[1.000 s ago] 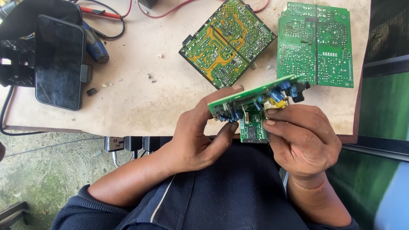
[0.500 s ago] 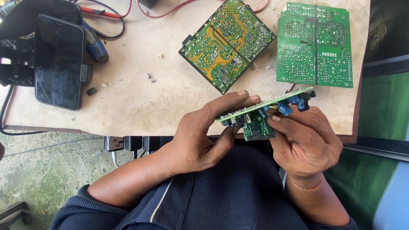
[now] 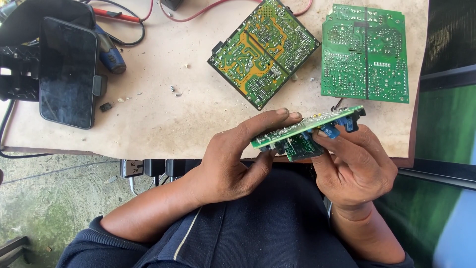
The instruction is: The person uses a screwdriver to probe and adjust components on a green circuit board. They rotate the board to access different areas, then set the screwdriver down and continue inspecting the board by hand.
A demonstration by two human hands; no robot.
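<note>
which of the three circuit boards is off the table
The small green board, held edge-on between the left hand and right hand. The other two boards lie flat on the table.

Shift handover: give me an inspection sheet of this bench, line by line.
Surface: pale worktop, scuffed, small crumbs.
Job's things: held circuit board, edge-on to the camera, above the table edge.
Clutter: two green boards lying flat; dark phone on a black holder; blue-handled tool.
Grippers: left hand and right hand both grip the held board.
Cables: red wire, black cord.
Surroundings: concrete floor.
</note>
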